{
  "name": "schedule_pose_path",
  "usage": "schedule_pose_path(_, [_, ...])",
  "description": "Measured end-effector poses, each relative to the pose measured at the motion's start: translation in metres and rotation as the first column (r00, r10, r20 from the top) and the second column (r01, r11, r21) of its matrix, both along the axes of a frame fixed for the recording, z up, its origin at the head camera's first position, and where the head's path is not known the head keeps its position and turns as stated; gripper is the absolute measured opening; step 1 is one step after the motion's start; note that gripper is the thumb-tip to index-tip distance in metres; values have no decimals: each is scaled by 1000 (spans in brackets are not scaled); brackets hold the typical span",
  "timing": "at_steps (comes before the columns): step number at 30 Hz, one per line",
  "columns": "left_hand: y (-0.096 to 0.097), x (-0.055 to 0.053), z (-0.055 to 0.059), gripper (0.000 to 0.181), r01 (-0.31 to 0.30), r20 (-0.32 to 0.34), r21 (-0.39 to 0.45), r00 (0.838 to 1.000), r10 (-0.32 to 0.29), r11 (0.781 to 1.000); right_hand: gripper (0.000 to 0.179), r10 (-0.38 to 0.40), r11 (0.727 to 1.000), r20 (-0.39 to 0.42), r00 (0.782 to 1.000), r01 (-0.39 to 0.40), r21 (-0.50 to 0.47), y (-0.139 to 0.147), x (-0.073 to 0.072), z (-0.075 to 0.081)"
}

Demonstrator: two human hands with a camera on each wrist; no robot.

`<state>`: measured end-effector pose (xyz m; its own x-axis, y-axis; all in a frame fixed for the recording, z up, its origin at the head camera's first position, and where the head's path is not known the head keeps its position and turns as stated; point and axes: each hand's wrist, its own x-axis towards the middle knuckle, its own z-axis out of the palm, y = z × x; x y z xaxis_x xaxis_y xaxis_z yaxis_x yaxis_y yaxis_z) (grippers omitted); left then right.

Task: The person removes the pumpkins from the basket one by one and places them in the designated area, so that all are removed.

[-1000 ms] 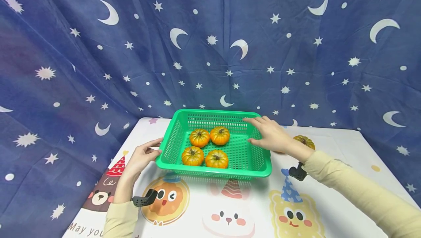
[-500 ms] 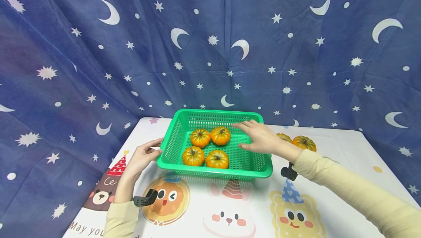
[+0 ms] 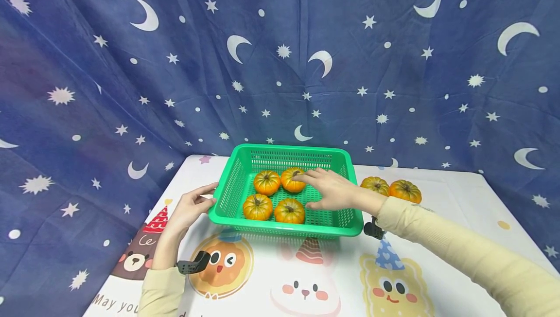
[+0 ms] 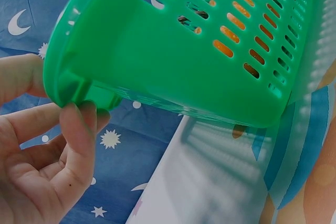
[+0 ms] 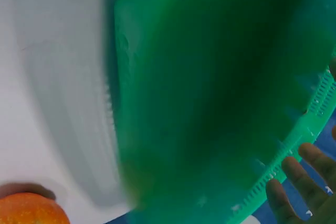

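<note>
A green plastic basket (image 3: 286, 232) stands on the table with several small orange pumpkins (image 3: 257, 207) inside, grouped toward its left. My left hand (image 3: 189, 210) pinches the basket's left rim, and the left wrist view has the thumb (image 4: 79, 135) under the edge, by a small tab. Over the right half of the basket, my right hand (image 3: 334, 190) reaches in with fingers spread and nothing held. Its fingertips overlap the back right pumpkin (image 3: 292, 181) in the head view. In the right wrist view, the near basket wall blurs across most of the picture, with fingers (image 5: 299, 182) at lower right.
Two more pumpkins, one nearer (image 3: 375, 185) and one farther right (image 3: 405, 191), lie on the table just right of the basket. A white tablecloth (image 3: 463, 239) with cartoon prints covers the table. Behind it hangs a blue curtain (image 3: 280, 64) with moons and stars.
My right hand has moved left across the basket toward the pumpkins, uncovering the two pumpkins on the table at right. The left hand stays on the rim.
</note>
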<state>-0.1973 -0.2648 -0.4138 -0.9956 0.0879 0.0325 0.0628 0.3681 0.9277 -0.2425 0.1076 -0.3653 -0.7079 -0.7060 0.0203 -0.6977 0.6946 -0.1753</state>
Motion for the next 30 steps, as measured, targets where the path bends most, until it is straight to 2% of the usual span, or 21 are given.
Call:
schedule_pose_path(10, [0,0,0,50,2,-1,-12,1000,-2,1000,77,96,993,99,991,-102,56,-13,-1,-5])
schedule_pose_path(20, [-1,1,1,50,-3,0,-10,1000,3,1000,77,144,968,182,973,-177,179,-31,-4,6])
schedule_pose_path(30, [0,0,0,50,-10,9,-13,1000,10,1000,78,123,941,262,957,-197,276,-46,-10,-4])
